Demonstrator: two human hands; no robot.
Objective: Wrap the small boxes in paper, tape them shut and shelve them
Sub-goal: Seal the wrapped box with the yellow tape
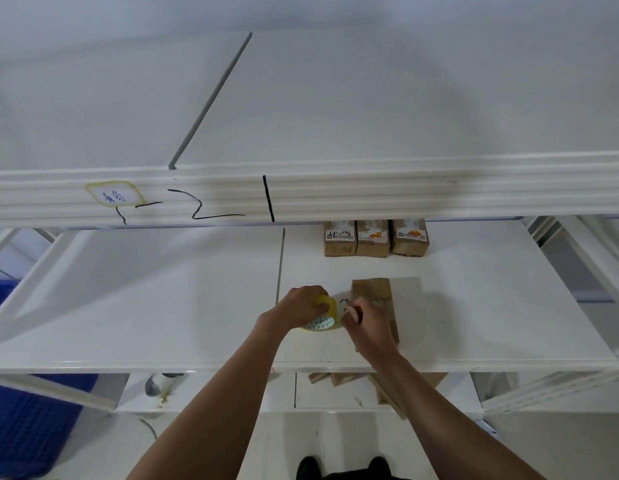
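On the middle white shelf [162, 306] a box wrapped in brown paper [374, 292] lies in front of me. My left hand [301, 306] grips a yellowish roll of tape [323, 318] just left of that box. My right hand [361, 322] pinches something small at the roll's right side, beside the box's left edge; it partly covers the box's near end. Three small brown boxes with labels [375, 237] stand in a row at the back of the same shelf, under the upper shelf's edge.
The upper shelf's front rail [405, 195] with pen marks and a label crosses the view above my hands. On the lower shelf lie brown cardboard pieces [387, 386] and a grey-white cylinder [159, 382]. A blue bin [24, 427] stands at the lower left.
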